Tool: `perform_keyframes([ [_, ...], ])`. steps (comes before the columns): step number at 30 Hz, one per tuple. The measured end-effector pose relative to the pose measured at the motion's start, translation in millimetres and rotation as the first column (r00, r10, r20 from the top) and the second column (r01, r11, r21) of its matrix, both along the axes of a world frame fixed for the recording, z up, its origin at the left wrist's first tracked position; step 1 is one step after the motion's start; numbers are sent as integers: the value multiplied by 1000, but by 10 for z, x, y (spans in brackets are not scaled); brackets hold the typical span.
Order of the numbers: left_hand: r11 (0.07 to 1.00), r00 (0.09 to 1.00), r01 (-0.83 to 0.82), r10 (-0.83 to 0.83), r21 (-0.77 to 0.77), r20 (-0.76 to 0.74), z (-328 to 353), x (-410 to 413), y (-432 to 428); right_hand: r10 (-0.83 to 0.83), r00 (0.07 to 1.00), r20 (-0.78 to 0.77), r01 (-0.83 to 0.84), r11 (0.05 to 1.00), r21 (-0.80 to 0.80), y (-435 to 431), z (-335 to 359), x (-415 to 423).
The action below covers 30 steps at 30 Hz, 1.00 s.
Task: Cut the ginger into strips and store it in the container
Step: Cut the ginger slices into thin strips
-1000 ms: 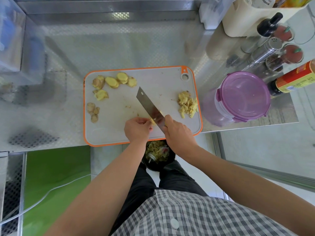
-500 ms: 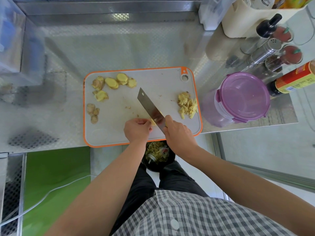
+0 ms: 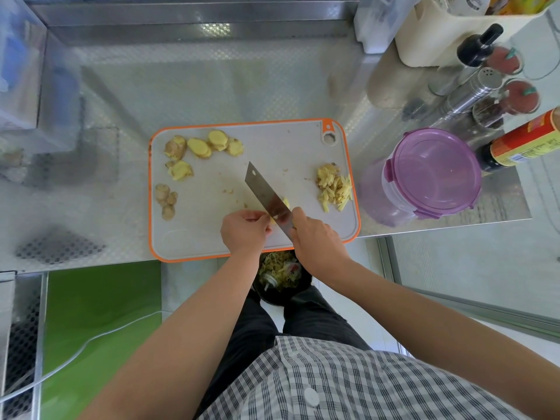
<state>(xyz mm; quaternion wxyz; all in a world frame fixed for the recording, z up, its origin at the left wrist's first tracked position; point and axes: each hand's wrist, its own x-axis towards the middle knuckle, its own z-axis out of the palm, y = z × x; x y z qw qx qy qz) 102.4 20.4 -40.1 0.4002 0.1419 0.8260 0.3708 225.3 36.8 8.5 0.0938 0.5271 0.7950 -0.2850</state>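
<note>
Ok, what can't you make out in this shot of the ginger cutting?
Head view:
- Knife handle: hidden inside the right hand.
- Ginger piece being cut: mostly behind knife and left hand.
- Container contents: purple lid hides them.
- Red-labelled bottle: cut off by right edge.

Sauce bottle (image 3: 527, 144), steel shaker (image 3: 472, 92) far right; dark bin (image 3: 281, 278) (scraps inside).

I'm looking down at a kitchen. The worktop (image 3: 212, 86) is embossed stainless steel with a raised back edge. An orange-rimmed cutting board (image 3: 288, 147) lies on it at mid-frame with ginger (image 3: 200, 147) in slices and a cleaver (image 3: 263, 192). At upper right I see a metal shaker (image 3: 472, 89), spice jars (image 3: 519, 97), a sauce bottle (image 3: 527, 140) and a purple-lidded container (image 3: 436, 171). A bin of food scraps (image 3: 280, 274) sits below the counter edge.
</note>
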Motion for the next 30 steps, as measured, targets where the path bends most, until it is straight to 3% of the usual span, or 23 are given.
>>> perform_keyframes([
  [11, 1000, 1000, 14, -14, -5, -13, 5, -5, 18, -13, 998, 61, 14, 1000, -14, -12, -107, -92],
  [19, 999, 999, -33, 33, -5, 11, -10, -2, 1, -69, 994, -83, 69, 998, -6, 34, -92, -33],
  [30, 1000, 1000, -23, 23, 0, -4, -35, 4, 8, -15, 999, -30, 14, 1000, -10, -35, -22, 15],
])
